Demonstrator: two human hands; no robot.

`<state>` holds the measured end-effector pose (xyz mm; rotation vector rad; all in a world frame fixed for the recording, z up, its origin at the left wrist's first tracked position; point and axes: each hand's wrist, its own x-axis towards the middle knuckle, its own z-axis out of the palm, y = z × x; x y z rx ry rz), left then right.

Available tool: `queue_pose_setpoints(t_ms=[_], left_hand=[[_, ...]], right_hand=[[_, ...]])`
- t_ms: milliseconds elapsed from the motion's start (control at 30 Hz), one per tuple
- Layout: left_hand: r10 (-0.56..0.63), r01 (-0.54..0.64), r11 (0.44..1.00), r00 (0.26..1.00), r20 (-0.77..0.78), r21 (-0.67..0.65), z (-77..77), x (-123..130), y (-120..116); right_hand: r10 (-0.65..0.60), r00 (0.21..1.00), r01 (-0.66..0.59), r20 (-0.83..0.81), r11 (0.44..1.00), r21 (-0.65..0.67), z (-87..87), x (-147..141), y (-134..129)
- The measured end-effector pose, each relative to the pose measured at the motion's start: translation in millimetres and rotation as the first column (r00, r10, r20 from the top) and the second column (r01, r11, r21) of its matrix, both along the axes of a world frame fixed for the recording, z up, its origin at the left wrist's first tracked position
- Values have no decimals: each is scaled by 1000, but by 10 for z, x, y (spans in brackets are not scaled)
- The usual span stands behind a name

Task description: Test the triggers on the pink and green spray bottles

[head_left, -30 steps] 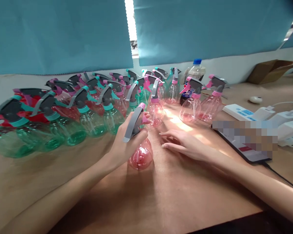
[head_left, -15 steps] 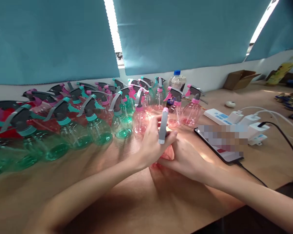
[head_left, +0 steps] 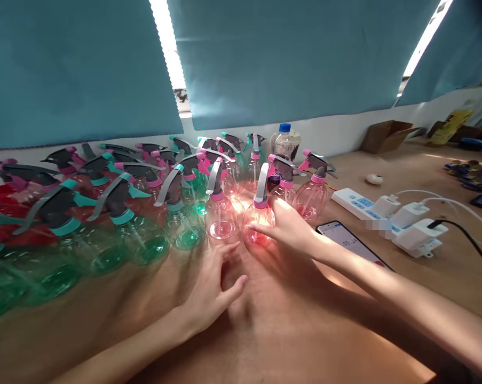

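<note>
A pink spray bottle (head_left: 259,224) with a grey trigger stands upright on the brown table (head_left: 273,330). My right hand (head_left: 291,226) is wrapped round its right side, thumb across the front; the other fingers are hidden behind it. My left hand (head_left: 212,288) is just above the table, nearer me and to the left, holding nothing, with thumb and fingers apart. Another pink bottle (head_left: 221,218) stands close to the left of the held one. Beside that is a green-tinted bottle (head_left: 184,229) with a teal collar.
Several green and pink spray bottles (head_left: 142,240) fill the left and back. A phone (head_left: 347,242) and a white power strip (head_left: 355,205) with chargers lie at right. Farther back are a blue-capped bottle (head_left: 286,143) and a cardboard box (head_left: 387,136).
The pink bottle went from between both hands to an upright place beside the row. My left hand let go and moved left and down. The camera view has shifted slightly.
</note>
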<state>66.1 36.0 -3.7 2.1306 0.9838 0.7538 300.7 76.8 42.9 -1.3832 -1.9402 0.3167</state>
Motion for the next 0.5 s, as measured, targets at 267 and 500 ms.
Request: queue_pose_setpoints(t_ms=[267, 500], left_hand=[[-22, 24, 999, 996, 90, -25, 31, 10, -102], [-42, 39, 999, 993, 114, 31, 99, 26, -114]], right_hand=[[-91, 995, 92, -44, 996, 9, -17, -126, 193], [-162, 987, 162, 8, 987, 7, -15, -156, 271]])
